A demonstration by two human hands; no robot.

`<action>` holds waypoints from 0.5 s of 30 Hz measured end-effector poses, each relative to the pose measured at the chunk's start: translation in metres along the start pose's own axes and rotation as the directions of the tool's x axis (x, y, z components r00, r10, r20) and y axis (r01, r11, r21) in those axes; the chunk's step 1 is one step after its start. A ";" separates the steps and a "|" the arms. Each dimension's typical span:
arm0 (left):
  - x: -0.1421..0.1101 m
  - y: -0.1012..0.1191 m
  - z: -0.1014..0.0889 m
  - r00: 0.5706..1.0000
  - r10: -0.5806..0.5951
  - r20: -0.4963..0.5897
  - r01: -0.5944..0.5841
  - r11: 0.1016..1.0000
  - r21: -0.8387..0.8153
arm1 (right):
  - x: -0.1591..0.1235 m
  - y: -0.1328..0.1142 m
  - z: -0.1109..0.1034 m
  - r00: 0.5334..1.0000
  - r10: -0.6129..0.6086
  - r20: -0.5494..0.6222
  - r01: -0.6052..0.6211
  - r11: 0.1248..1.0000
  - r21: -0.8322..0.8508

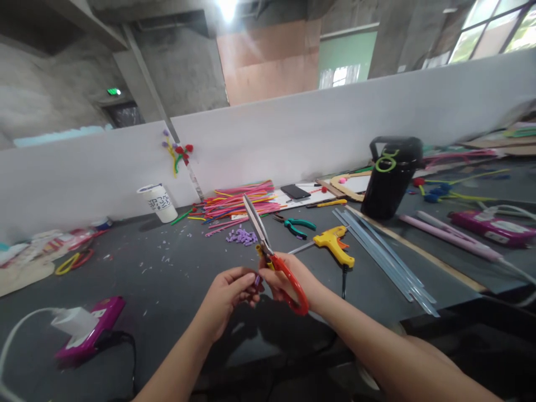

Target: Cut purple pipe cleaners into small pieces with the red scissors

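My left hand (230, 296) is closed, thumb and finger pinching a short purple fuzzy piece (257, 280). Close beside it, my right hand (288, 279) grips a pair of scissors (292, 285) with red handles, the long metal blades pointing up and away. The right fingertips come near the purple piece; whether they touch it I cannot tell. Something small and yellow-brown (260, 251) shows by the scissors' pivot. Just beyond the hands lies a heap of cut purple pieces (243, 237) on the dark table. Behind that is a pile of pink, red and orange pipe cleaners (238, 202).
To the right lie a yellow glue gun (335, 243), green-handled pliers (297, 224), clear glue sticks (383, 259) and a pink hair-iron-like tool (450, 237). A black jug (389, 181) and a white cup (158, 204) stand farther back. At the left sits a purple power strip (94, 329).
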State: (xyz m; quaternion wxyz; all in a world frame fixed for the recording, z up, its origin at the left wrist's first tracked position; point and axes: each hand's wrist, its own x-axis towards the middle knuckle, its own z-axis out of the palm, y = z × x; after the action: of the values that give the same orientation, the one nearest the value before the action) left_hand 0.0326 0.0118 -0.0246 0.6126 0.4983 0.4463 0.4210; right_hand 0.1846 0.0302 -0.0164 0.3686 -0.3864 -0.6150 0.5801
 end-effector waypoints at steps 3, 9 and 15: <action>0.001 -0.004 0.001 1.000 0.006 0.008 -0.006 0.997 0.081 | 0.002 0.007 0.000 0.999 -0.018 -0.031 0.019 1.000 0.001; 0.006 -0.009 -0.002 0.984 0.179 -0.001 -0.169 0.927 0.334 | 0.008 0.019 -0.005 0.995 -0.035 -0.088 0.035 0.999 -0.004; 0.018 -0.017 -0.017 0.894 0.447 0.036 -0.353 0.651 0.672 | 0.022 0.037 -0.030 0.976 -0.037 -0.216 0.048 0.998 0.047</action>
State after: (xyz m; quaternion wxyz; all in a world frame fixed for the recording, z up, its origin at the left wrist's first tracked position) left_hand 0.0221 0.0302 -0.0450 0.2558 0.7393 0.4844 0.3915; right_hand 0.2043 0.0638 -0.0521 0.4552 -0.4240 -0.5643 0.5428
